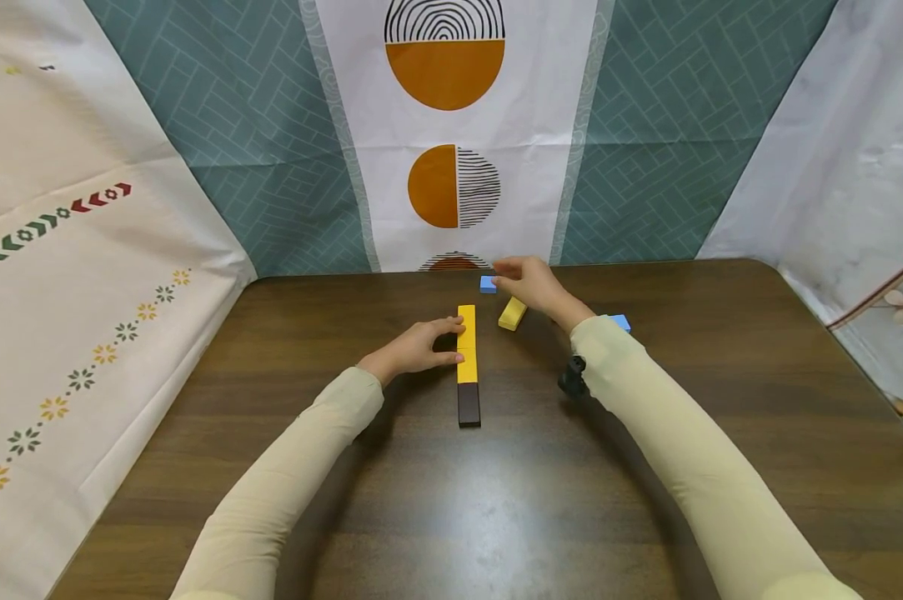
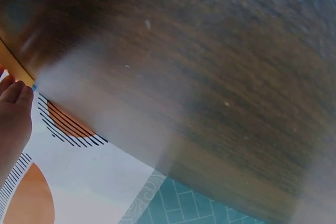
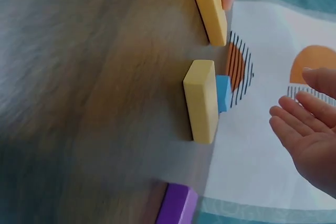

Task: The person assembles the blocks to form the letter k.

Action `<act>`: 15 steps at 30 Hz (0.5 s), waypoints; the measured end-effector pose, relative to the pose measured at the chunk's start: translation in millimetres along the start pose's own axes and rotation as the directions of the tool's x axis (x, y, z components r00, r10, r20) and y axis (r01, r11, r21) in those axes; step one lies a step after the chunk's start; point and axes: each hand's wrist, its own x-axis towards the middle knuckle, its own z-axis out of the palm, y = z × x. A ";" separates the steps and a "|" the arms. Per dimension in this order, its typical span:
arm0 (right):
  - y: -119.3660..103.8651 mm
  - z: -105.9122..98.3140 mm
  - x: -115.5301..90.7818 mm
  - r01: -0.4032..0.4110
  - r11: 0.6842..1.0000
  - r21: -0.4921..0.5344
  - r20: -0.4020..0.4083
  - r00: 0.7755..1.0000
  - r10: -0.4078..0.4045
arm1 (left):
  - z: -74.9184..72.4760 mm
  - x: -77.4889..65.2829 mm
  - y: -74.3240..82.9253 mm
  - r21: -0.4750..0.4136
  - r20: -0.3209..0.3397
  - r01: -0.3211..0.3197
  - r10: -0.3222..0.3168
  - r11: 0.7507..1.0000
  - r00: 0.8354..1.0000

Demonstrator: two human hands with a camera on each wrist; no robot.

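Observation:
Two yellow blocks (image 1: 467, 343) and a dark block (image 1: 469, 405) lie end to end in a straight row on the table. My left hand (image 1: 418, 345) is at the row's left side, thumb and fingertips touching the yellow blocks. Just right of the row lies a separate yellow block (image 1: 512, 313), partly covered by my right hand (image 1: 532, 286) in the head view. In the right wrist view, that hand (image 3: 310, 129) has its fingers extended, holding nothing. A small blue block (image 1: 488, 284) sits beside its fingertips, near the table's back edge.
Another blue-looking block (image 1: 620, 322) shows partly behind the right sleeve. A purple block (image 3: 177, 205) is at the bottom of the right wrist view. Patterned cloth (image 1: 271, 167) hangs behind the brown wooden table (image 1: 421, 517).

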 end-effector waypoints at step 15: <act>16.6 19.0 38.9 -0.064 0.997 -0.050 0.002 0.998 0.064 | 1.2 -0.6 -0.1 0.006 -0.006 -0.018 0.018 1.000 1.000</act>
